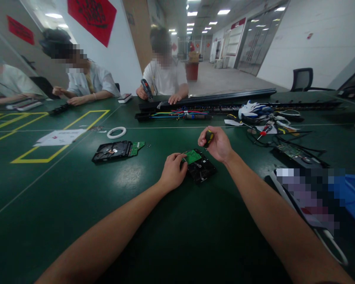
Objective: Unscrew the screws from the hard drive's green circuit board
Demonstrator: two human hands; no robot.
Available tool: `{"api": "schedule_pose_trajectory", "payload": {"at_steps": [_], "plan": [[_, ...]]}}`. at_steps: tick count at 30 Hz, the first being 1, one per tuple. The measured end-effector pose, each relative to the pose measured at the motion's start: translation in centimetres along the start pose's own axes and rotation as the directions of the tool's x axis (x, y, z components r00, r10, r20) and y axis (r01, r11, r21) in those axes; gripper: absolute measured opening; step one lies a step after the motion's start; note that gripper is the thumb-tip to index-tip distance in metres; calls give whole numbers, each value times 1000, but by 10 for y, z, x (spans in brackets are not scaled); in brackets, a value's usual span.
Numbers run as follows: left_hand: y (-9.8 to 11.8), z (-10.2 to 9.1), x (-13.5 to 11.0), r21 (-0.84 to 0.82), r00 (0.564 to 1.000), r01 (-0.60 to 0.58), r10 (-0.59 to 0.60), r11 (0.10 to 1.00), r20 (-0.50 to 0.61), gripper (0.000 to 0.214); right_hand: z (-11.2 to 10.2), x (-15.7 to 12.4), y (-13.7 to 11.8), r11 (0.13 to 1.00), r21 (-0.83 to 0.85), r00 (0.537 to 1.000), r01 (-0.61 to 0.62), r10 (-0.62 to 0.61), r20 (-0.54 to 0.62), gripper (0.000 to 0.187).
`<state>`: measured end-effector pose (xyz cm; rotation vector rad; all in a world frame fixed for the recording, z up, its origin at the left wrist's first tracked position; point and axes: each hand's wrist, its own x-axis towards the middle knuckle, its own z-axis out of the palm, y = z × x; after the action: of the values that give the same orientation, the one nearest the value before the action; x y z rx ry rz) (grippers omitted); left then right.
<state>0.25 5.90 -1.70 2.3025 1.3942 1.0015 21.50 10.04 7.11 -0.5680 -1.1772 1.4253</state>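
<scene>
A black hard drive (201,172) with a green circuit board (193,156) at its far end lies on the green table in front of me. My left hand (174,171) grips the drive's left side, fingers curled over its edge near the board. In my right hand (218,144) is a screwdriver (208,138) with a yellow and black handle, tilted with its thin shaft pointing down at the board's right edge. Whether the tip sits in a screw is too small to tell. Left of my hands lies another hard drive (112,152), its green board (137,148) sticking out to the right.
A white ring (116,132) and a paper sheet (59,137) lie at left. Long black housings with coloured wires (171,114) cross the far side, where a person holds a power drill (146,88). Gloves (253,110), a red screwdriver (265,131), cables and a blue bin (353,197) are at right.
</scene>
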Motion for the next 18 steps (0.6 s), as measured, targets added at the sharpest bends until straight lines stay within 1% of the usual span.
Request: {"api": "schedule_pose_trajectory", "payload": {"at_steps": [4,7,11,16,18], "plan": [[0,0,0,-1,1000,4,-4,1000,-4,33,-2,1,-2,1000,-16,1000,7,-7,-16,41],[0,0,0,-6,1000,4,-4,1000,1,34,-2,0,-3,1000,-8,999,-6,5,-34,36],[0,-1,0,-6,1000,3,-3,1000,9,35,-1,-1,-2,1000,-20,997,7,-8,-73,31],[1,-2,0,-3,1000,12,-12,1000,15,34,0,-1,-1,998,-1,994,58,-57,-96,24],[1,-2,0,-4,1000,9,-9,1000,18,34,1,-1,-1,998,6,992,57,-56,-110,23]]}}
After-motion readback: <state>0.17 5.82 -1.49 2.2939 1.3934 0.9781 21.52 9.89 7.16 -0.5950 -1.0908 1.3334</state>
